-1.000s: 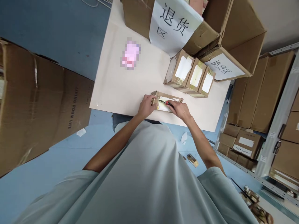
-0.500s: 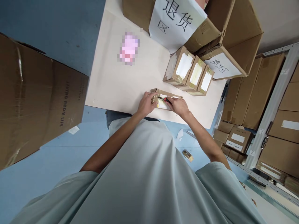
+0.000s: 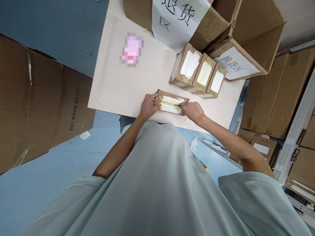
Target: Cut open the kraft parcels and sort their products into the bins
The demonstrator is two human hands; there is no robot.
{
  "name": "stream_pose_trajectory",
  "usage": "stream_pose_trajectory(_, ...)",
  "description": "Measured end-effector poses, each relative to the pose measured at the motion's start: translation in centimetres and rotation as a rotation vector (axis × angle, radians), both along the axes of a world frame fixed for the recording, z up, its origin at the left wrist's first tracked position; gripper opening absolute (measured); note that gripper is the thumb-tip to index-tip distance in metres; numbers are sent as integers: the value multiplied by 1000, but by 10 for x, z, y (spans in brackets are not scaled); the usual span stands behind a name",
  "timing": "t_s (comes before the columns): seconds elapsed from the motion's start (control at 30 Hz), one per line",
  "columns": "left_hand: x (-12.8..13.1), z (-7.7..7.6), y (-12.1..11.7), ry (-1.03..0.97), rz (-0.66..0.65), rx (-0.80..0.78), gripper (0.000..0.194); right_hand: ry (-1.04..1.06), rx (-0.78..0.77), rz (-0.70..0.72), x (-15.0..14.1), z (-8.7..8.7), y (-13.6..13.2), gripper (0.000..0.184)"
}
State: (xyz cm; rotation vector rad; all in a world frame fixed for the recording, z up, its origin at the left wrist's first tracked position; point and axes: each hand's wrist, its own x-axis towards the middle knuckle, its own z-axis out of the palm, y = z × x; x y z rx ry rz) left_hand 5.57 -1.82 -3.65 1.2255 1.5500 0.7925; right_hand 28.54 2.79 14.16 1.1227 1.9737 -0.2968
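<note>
A small taped cardboard box with a white label on top lies near the table's front edge. My left hand grips its left end, thumb and fingers on either side of the corner. Over the right end of the same box, my right hand is closed around a utility knife. Little of the knife shows, only a bit of red and dark at the fingertips; its blade is hard to make out against the tape along the label.
Three labelled cardboard boxes stand in a row behind the small box. Larger open cartons with paper signs are at the back. A blurred pink item lies on the table. A big carton is at left, shelving at right.
My right hand has moved right along the box top with the utility knife, from near the left end to the right end. My left hand stays on the left end. The view has shifted slightly.
</note>
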Motion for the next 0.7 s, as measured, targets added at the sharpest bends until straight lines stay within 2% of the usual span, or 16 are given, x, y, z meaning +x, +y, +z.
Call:
stream_pose_trajectory(0.13, 2, 0, 0, 15, 51, 6, 47, -35, 27, -55, 52, 13, -6, 44)
stream_pose_trajectory(0.27, 3, 1, 0, 35, 66, 18, 47, 0, 31, -57, 74, 15, -9, 47)
stream_pose_trajectory(0.4, 3, 3, 2, 60, 67, 8, 50, 94, 53, -37, 61, 14, -10, 53)
stream_pose_trajectory(0.57, 2, 4, 6, 50, 72, -17, 53, 219, 21, 43, 21, 5, -1, 46)
stream_pose_trajectory(0.7, 0, 5, 7, 37, 63, -50, 58, 236, -2, 103, -4, -3, 10, 44)
